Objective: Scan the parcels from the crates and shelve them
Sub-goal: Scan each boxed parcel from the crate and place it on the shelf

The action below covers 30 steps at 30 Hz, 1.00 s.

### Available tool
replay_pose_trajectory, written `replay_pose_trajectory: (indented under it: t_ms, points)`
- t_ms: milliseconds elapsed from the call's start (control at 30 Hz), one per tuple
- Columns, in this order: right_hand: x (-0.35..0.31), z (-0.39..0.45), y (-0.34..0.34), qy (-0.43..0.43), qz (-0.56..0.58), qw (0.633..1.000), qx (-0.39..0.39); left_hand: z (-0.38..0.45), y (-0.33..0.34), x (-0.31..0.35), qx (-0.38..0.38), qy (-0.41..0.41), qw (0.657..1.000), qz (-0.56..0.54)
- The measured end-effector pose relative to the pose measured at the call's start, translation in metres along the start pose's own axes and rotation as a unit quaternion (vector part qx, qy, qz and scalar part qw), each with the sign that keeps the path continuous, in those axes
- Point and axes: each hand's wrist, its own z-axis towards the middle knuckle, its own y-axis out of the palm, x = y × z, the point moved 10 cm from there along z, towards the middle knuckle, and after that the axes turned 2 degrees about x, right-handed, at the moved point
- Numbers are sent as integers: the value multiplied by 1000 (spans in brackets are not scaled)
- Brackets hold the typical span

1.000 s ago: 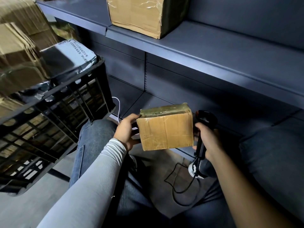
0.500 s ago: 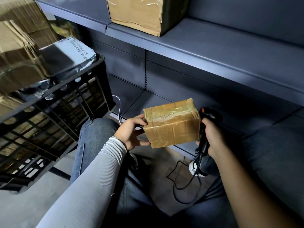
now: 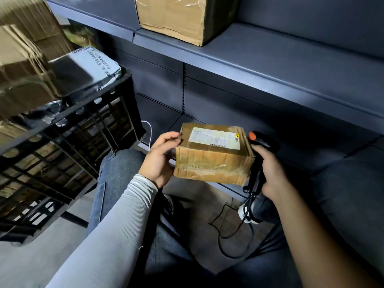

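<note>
Head view shows the small tape-wrapped brown cardboard parcel (image 3: 214,155) held up between both hands, above the person's lap. The left hand (image 3: 160,159) grips its left end, thumb curled over the top edge and fingers underneath. The right hand (image 3: 270,169) is wrapped around the black handheld barcode scanner with an orange button (image 3: 258,161), which stands just beside the parcel's right end (whether they touch is unclear).

Compared with 0.5 s ago, the parcel has been turned so its white shipping label (image 3: 216,137) now faces up; before, only taped cardboard showed.

Left of the left hand stands a black plastic lattice crate (image 3: 68,142) holding a grey poly mailer (image 3: 85,67) and more boxes. Beyond both hands run dark grey metal shelves (image 3: 270,65), with 1 large cardboard box (image 3: 172,15) on the upper one.
</note>
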Motion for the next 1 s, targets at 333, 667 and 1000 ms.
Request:
replay_pose_trajectory:
  t_ms: [333,667,1000]
  points:
    - [-33,-13,-3,-146,-72,986,15,5,18,-4,-107,-33,993,28]
    - [-39,-19,-13,-163,-100,980,56,0,8,-12,-74,-97,987,104]
    - [-40,-13,-16,-180,-157,966,102,8,-4,-17,-29,-125,984,125]
